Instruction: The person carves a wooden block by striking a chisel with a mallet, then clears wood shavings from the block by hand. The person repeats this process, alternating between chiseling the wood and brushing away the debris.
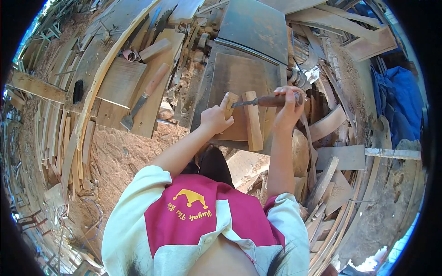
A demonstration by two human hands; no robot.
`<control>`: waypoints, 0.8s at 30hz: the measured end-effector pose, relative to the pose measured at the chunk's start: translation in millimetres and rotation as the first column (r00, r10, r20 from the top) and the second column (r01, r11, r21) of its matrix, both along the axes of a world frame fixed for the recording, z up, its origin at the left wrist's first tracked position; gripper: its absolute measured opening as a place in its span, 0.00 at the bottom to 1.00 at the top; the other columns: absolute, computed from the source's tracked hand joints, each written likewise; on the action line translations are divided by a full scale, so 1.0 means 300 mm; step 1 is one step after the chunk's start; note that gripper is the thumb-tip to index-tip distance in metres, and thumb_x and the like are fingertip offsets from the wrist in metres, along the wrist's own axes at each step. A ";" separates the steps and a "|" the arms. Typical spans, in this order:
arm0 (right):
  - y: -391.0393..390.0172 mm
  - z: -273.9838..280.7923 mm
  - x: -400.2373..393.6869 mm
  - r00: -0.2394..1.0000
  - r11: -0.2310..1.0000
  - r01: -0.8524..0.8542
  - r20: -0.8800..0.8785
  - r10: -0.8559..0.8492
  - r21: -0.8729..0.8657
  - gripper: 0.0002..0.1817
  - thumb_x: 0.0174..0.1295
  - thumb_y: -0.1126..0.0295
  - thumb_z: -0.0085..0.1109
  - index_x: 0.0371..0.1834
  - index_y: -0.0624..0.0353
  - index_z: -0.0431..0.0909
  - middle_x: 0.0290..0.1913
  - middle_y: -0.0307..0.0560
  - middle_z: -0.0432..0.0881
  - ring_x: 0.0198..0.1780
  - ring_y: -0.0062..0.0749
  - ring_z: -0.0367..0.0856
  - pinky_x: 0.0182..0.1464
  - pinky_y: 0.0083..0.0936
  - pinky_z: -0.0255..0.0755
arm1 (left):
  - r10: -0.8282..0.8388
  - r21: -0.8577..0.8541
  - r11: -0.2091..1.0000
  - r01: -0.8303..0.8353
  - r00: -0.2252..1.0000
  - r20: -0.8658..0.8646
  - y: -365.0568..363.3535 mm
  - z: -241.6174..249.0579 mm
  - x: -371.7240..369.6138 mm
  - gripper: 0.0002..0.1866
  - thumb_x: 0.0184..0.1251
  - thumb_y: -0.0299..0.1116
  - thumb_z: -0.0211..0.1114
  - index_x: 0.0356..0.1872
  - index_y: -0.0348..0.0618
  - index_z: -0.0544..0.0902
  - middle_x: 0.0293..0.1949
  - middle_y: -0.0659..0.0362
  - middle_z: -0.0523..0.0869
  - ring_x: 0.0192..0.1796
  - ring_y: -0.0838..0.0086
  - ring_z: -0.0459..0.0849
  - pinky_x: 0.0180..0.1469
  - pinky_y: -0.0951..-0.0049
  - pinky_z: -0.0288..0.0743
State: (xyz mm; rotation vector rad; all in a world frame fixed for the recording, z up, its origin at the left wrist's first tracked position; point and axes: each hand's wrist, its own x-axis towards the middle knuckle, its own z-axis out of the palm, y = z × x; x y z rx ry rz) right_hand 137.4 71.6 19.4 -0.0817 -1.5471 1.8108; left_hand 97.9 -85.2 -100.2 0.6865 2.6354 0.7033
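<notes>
Our left hand (215, 118) clamps the block (230, 105); our right hand (289, 108) grips the chisel (262, 101). Carving looks barely begun; the strip (252, 122) lies untouched.

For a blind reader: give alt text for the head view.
Seen from above, the left hand steadies a small wood block while the right hand holds a chisel against it. Another chisel lies on boards to the left.

A small pale wooden block (231, 103) is stood upright on a dark metal machine table; a wooden-handled chisel (269, 100) is laid level, its tip against the block.
</notes>
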 end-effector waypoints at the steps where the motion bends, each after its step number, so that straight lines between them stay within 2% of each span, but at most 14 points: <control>1: 0.011 -0.012 0.006 0.999 1.000 0.013 -0.034 -0.013 -0.018 0.04 0.59 0.73 0.50 0.34 0.60 0.67 0.29 0.44 0.74 0.32 0.30 0.74 0.40 0.28 0.70 | 0.001 0.013 1.000 0.000 1.000 -0.015 -0.001 0.000 -0.001 0.46 0.48 0.49 0.60 0.69 0.55 0.47 0.30 0.49 0.82 0.32 0.58 0.82 0.35 0.61 0.77; 3: 0.010 -0.015 0.020 0.997 0.998 0.060 -0.050 -0.062 -0.033 0.05 0.58 0.70 0.50 0.32 0.59 0.66 0.28 0.44 0.72 0.31 0.30 0.72 0.39 0.29 0.69 | -0.003 0.024 1.000 0.004 1.000 -0.022 -0.002 -0.003 0.001 0.46 0.48 0.49 0.60 0.69 0.55 0.48 0.29 0.49 0.82 0.31 0.58 0.83 0.35 0.62 0.77; 10: 0.060 -0.057 0.049 0.993 0.991 0.064 -0.087 -0.075 -0.119 0.04 0.57 0.72 0.50 0.32 0.58 0.66 0.26 0.43 0.70 0.31 0.32 0.71 0.40 0.31 0.68 | 0.009 0.031 0.999 -0.008 1.000 -0.025 0.001 -0.017 -0.005 0.46 0.47 0.49 0.60 0.69 0.54 0.48 0.29 0.49 0.82 0.31 0.58 0.83 0.34 0.61 0.77; 15: 0.081 -0.053 0.086 0.997 0.979 -0.061 -0.067 0.049 -0.193 0.04 0.58 0.71 0.49 0.32 0.56 0.66 0.28 0.42 0.69 0.36 0.33 0.71 0.46 0.32 0.66 | -0.007 0.030 1.000 0.007 1.000 -0.027 0.007 -0.013 -0.001 0.46 0.48 0.49 0.60 0.69 0.53 0.48 0.29 0.49 0.82 0.31 0.58 0.83 0.34 0.61 0.77; 22: 0.129 -0.124 0.139 0.996 0.958 -0.061 -0.080 0.040 -0.282 0.04 0.57 0.72 0.51 0.31 0.54 0.65 0.27 0.41 0.68 0.35 0.33 0.69 0.47 0.35 0.65 | -0.017 0.011 1.000 0.018 0.999 -0.047 0.008 -0.018 -0.004 0.45 0.48 0.49 0.59 0.69 0.51 0.48 0.29 0.49 0.81 0.31 0.59 0.83 0.33 0.61 0.77; 24: 0.135 -0.165 0.153 0.994 0.927 -0.101 -0.063 0.084 -0.360 0.05 0.56 0.73 0.51 0.29 0.53 0.65 0.27 0.41 0.67 0.35 0.33 0.69 0.48 0.37 0.64 | -0.020 0.018 1.000 0.021 0.999 -0.046 0.008 -0.019 -0.003 0.45 0.48 0.49 0.59 0.69 0.51 0.48 0.29 0.49 0.82 0.30 0.59 0.83 0.33 0.61 0.77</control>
